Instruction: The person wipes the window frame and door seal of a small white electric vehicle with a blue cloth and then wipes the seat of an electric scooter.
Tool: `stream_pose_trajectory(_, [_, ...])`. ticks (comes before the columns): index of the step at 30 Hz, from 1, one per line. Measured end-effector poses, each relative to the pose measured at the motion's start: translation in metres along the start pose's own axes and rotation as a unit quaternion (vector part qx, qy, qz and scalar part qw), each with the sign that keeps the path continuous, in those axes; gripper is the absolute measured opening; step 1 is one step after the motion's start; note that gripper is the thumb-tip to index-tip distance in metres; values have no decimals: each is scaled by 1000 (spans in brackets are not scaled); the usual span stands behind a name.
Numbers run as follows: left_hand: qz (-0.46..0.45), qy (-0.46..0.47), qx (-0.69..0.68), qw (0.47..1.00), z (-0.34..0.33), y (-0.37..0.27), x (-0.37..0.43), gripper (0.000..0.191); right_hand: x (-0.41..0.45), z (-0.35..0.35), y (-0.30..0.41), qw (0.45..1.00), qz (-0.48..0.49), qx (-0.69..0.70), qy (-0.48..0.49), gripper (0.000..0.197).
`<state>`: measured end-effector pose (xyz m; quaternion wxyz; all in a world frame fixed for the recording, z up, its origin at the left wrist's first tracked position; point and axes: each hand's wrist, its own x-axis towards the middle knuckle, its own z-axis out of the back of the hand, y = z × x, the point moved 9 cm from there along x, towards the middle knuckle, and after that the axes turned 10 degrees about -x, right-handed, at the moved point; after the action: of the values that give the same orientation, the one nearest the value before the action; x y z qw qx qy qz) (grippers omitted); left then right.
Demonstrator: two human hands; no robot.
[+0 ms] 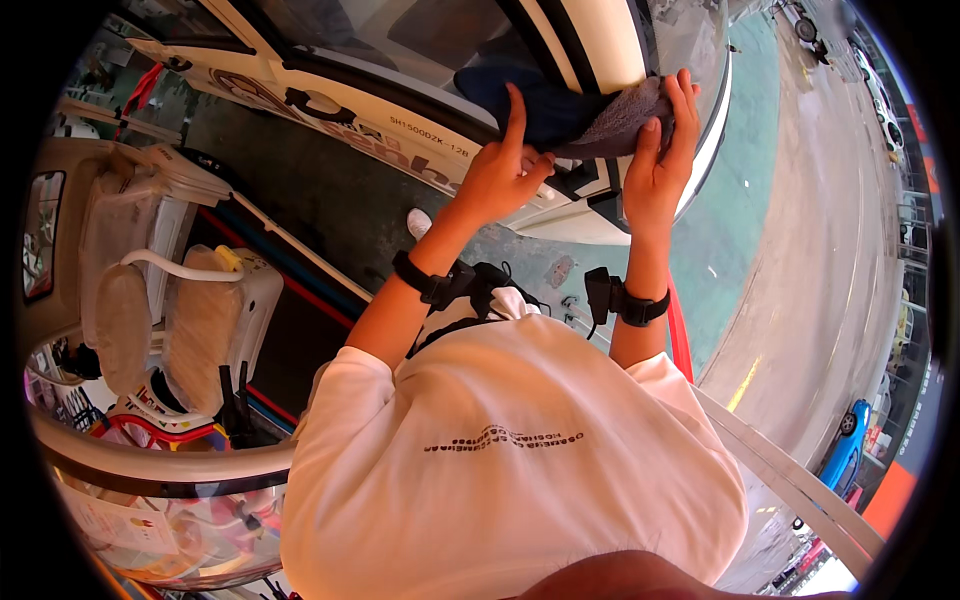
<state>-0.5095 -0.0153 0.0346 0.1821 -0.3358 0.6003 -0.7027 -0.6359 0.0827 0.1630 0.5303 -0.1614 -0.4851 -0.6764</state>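
Observation:
A cloth, grey and fluffy (628, 116) at one end and dark blue (487, 88) toward the other, lies against the pillar beside the window of a cream-coloured small vehicle (611, 34). My left hand (504, 176) is at its lower edge, with the index finger stretched up over the dark blue part and the other fingers curled. My right hand (664, 154) wraps the grey end, thumb in front and fingers along the far side. Whatever lies beneath the cloth is hidden. Each wrist carries a black strap with a small box.
The vehicle's door (360, 127) bears printed writing. At left stands another open vehicle with plastic-wrapped seats (202, 315) and a white curved armrest (180, 266). A white shoe (418, 223) shows on the dark floor. Right lie green flooring (739, 187), a roadway and a blue car (846, 442).

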Motion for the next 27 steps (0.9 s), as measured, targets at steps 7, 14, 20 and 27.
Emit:
stream_pose_trajectory(7, [213, 149, -224, 939, -41, 62, -34, 64, 4, -7, -60, 988, -74, 133, 21, 38])
stream_pose_trajectory(14, [123, 137, -238, 954, -54, 61, -32, 53, -10, -2, -98, 989, -94, 110, 5, 48])
stream_pose_trajectory(20, [137, 13, -283, 949, -34, 31, -16, 22, -32, 17, -136, 981, -129, -141, -18, 47])
stream_pose_trajectory(27, [9, 120, -165, 979, -67, -37, -19, 46, -81, 30, -222, 933, -231, -268, 63, 45])
